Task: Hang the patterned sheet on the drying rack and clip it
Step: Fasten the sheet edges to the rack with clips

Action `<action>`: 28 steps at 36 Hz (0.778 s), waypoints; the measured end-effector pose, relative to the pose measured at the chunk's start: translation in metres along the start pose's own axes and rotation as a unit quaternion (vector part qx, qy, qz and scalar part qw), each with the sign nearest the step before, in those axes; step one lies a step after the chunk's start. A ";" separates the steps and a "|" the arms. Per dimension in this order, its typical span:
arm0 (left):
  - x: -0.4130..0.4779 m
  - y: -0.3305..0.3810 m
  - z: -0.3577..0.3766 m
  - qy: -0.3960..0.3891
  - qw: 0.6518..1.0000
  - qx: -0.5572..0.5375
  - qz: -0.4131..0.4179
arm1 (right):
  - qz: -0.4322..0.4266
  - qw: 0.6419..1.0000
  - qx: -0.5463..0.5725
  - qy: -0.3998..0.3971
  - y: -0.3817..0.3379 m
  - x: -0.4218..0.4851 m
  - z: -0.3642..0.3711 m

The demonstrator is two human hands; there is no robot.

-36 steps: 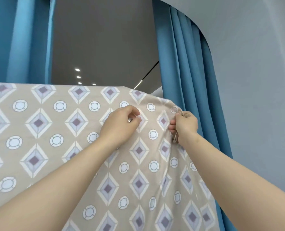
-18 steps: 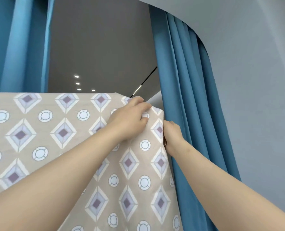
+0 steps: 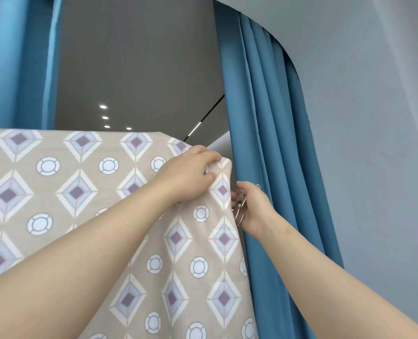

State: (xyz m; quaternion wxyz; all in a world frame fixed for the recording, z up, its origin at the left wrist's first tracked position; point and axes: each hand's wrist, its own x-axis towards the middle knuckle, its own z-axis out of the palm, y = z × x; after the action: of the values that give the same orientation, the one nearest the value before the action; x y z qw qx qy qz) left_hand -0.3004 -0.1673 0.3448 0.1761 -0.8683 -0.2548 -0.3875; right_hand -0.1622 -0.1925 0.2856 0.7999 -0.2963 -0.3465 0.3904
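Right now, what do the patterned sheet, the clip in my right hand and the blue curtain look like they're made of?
The patterned sheet looks like matte woven cloth, likely cotton; it folds softly. The clip in the right hand looks like silvery metal; it glints. The blue curtain seems heavier fabric, perhaps polyester, with faint sheen along its pleats.

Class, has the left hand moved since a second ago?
Yes. The left hand has shifted right, toward the blue curtain, reaching the corner of the patterned sheet.

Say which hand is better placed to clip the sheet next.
Probably right: the right hand holds the metal clip beside the patterned sheet, while the left hand grips its top corner.
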 end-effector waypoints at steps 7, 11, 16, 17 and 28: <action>-0.009 0.001 0.001 0.025 0.999 -0.030 -0.009 | -0.009 0.999 0.050 0.005 -0.004 -0.009 -0.005; -0.018 0.008 0.000 0.044 0.996 -0.074 -0.019 | -0.062 0.991 0.117 0.014 -0.011 -0.014 0.001; -0.024 0.016 0.004 -0.011 0.991 -0.129 -0.027 | -0.108 0.965 0.239 -0.025 -0.023 -0.016 0.010; -0.025 0.017 0.005 -0.023 0.988 -0.148 -0.028 | -0.110 0.966 0.233 -0.028 -0.024 -0.015 0.011; -0.033 0.009 0.005 -0.002 0.972 -0.228 -0.053 | -0.089 0.991 0.085 -0.045 -0.018 -0.032 0.009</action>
State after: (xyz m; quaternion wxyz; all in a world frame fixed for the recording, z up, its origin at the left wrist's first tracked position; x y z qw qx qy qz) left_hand -0.3107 -0.1825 0.3157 -0.0477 -0.8715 -0.2054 -0.4427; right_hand -0.1764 -0.2263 0.2939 0.8373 -0.1776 -0.3730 0.3582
